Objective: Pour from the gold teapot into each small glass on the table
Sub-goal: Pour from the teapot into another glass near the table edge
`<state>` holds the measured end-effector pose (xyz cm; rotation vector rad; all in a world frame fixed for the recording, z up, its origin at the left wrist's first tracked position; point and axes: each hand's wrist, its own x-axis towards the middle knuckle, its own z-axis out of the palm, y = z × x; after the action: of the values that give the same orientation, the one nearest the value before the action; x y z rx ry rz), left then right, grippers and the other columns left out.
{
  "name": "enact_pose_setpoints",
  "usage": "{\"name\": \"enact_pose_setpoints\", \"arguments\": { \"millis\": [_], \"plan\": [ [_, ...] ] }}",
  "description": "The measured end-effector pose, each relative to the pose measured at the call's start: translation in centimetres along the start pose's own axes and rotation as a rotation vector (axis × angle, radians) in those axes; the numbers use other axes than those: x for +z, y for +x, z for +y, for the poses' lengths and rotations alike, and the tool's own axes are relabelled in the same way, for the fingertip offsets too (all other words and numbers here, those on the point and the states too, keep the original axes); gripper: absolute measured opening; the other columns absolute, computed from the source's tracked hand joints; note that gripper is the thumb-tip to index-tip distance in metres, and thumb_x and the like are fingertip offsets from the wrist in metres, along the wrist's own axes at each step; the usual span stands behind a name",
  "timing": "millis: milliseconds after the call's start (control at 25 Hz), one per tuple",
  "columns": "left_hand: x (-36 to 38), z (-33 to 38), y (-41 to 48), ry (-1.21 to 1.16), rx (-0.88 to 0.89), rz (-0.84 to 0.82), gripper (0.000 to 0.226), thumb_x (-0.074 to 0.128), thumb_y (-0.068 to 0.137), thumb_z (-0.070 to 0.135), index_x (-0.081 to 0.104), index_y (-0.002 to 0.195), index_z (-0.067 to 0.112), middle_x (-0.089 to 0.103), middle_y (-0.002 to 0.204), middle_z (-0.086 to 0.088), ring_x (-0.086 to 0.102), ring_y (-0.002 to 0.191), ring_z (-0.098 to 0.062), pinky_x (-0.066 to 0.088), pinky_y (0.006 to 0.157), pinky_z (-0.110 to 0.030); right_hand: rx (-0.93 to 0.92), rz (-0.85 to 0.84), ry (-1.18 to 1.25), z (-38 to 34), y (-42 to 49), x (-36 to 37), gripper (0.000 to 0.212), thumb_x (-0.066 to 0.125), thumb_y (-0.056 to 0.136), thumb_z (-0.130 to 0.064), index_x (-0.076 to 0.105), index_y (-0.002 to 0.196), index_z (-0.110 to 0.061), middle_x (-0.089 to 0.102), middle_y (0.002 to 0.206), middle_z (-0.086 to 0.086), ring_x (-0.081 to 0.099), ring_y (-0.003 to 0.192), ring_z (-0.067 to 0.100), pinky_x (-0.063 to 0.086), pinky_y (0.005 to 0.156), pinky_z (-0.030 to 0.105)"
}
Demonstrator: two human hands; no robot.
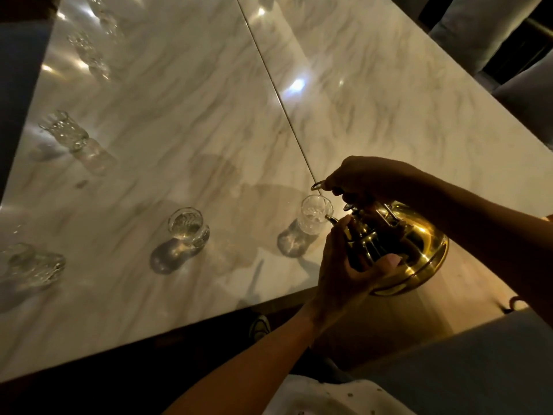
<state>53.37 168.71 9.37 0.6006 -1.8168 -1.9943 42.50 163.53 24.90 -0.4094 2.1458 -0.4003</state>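
The gold teapot point(416, 244) is tipped to the left near the table's front edge, its spout tip touching the rim of a small clear glass point(314, 214). My right hand point(368, 178) grips the teapot's handle from above. My left hand point(350, 265) holds the teapot's front below the spout. A second small glass point(188, 227) stands to the left, and a third point(36, 263) sits at the far left edge. More glasses point(74, 139) point(89, 53) stand in a line toward the far left of the white marble table point(194, 115).
A seam point(281, 109) runs across the marble top from the back toward the teapot. Grey upholstered chairs point(484, 28) stand past the right edge. A shoe point(259, 326) shows on the dark floor below the front edge.
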Motion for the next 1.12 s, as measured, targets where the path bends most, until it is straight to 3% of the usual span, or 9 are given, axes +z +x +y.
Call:
{"name": "enact_pose_setpoints", "arguments": {
  "millis": [200, 480, 840, 1120],
  "plan": [
    [0.3, 0.7, 0.4, -0.022, -0.028, 0.004, 0.086, 0.071, 0.072, 0.055, 0.033, 0.147, 0.036, 0.044, 0.15, 0.001, 0.055, 0.132, -0.017, 0.058, 0.092, -0.019, 0.007, -0.013, -0.041, -0.8, 0.9, -0.2, 0.029, 0.053, 0.092, -0.017, 0.051, 0.066, -0.004, 0.046, 0.064, 0.006, 0.04, 0.053, 0.014, 0.036, 0.05, 0.024],
    [0.4, 1.2, 0.7, -0.067, -0.06, 0.012, 0.086, 0.072, 0.073, 0.055, 0.033, 0.147, 0.039, 0.046, 0.15, -0.003, 0.059, 0.13, -0.023, 0.061, 0.096, -0.042, 0.042, -0.028, -0.111, -1.5, 1.7, -0.2, 0.03, 0.051, 0.093, -0.018, 0.049, 0.065, -0.005, 0.042, 0.062, 0.005, 0.036, 0.052, 0.014, 0.031, 0.05, 0.024],
    [0.3, 1.2, 1.2, -0.023, -0.069, 0.001, 0.093, 0.071, 0.069, 0.062, 0.028, 0.15, 0.042, 0.041, 0.154, 0.002, 0.052, 0.136, -0.019, 0.058, 0.101, -0.034, 0.079, -0.036, -0.117, -2.0, 2.6, -0.7, 0.028, 0.051, 0.092, -0.021, 0.05, 0.068, -0.007, 0.041, 0.063, 0.004, 0.035, 0.053, 0.014, 0.032, 0.051, 0.025],
    [-0.2, 1.2, 1.2, -0.021, -0.084, -0.004, 0.091, 0.071, 0.069, 0.064, 0.027, 0.146, 0.048, 0.04, 0.154, 0.003, 0.051, 0.137, -0.02, 0.057, 0.103, -0.04, 0.093, -0.032, -0.127, -2.6, 2.9, -0.4, 0.031, 0.051, 0.093, -0.02, 0.049, 0.066, -0.006, 0.04, 0.06, 0.005, 0.032, 0.05, 0.014, 0.027, 0.049, 0.024]
  ]
}}
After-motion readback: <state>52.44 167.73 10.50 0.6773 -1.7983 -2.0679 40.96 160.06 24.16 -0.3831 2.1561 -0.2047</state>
